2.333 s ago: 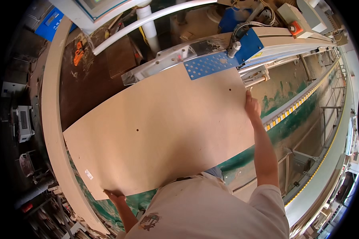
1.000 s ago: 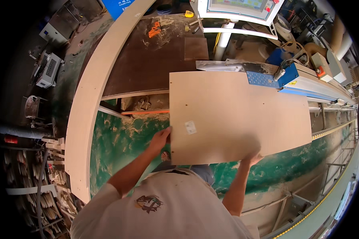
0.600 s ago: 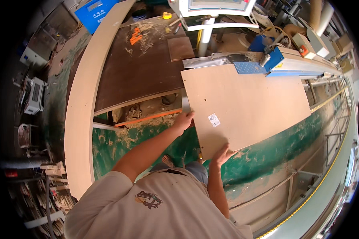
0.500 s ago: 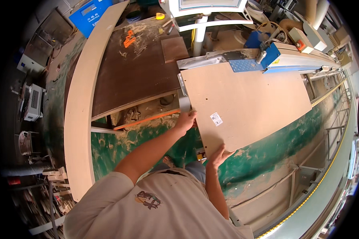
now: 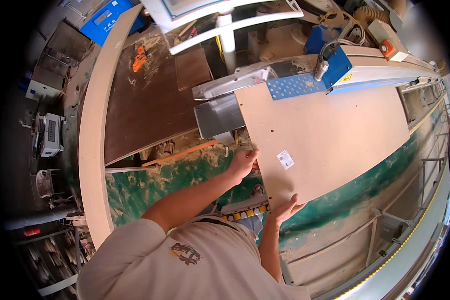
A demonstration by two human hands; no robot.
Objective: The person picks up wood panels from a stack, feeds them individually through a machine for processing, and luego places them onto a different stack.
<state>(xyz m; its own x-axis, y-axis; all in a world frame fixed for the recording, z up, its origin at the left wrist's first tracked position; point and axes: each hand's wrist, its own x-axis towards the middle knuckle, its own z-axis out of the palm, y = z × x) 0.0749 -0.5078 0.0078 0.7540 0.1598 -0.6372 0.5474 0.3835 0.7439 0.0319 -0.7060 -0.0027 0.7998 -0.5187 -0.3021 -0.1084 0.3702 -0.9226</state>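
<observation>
A flat, light plywood board [image 5: 335, 137] with small holes and a white label [image 5: 285, 159] stretches from in front of me out to the right. My left hand [image 5: 244, 164] is closed on its left edge, with the thumb on top and the other fingers partly hidden at the edge. At the near left corner, my right hand [image 5: 286, 210] grips the front edge, some fingers out of sight beneath it. The board's far side lies along a blue dimpled plate [image 5: 297, 87] and under a long machine beam [image 5: 380, 75].
A grey metal plate [image 5: 220, 116] sticks out left of the board. Beyond it stands a brown table [image 5: 145, 110] bearing an orange tool [image 5: 139, 59]. A long pale plank [image 5: 96, 120] runs along the left. A white post [image 5: 227, 40] carries a panel. Sawdust covers the green floor [image 5: 160, 192].
The board has shifted to the right along the beam, both hands moving with it. More of the grey metal plate at its left now shows. My view has shifted too.
</observation>
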